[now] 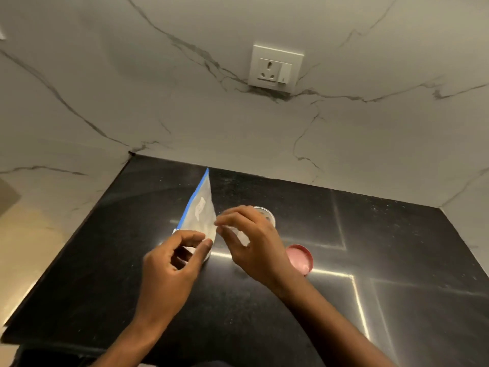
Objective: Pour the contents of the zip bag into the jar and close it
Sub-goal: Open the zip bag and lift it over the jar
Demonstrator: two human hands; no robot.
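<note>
The step in hand looks like opening the zip bag [202,213] before the pour. To do it well, each hand should take one lip of the blue zip strip [194,198] and peel the two apart gently, with the mouth turned upward so nothing spills. Then a corner should be tipped over the jar [264,213] — not the whole mouth, since the jar's opening looks small.

The left hand [174,260] has its grip closed on the bag's lower corner, thumb and fingers curled round it. The right hand [254,242] seems to pinch the bag's near edge between thumb and forefinger.

The bag is held up on a slant above the black bench [397,247], just left of the jar, which stands open and is mostly hidden behind the right hand. The bag is frosted-looking clear plastic with a white label patch — its contents cannot be made out. The pink lid [300,259] lies on the bench beside the right wrist.
</note>
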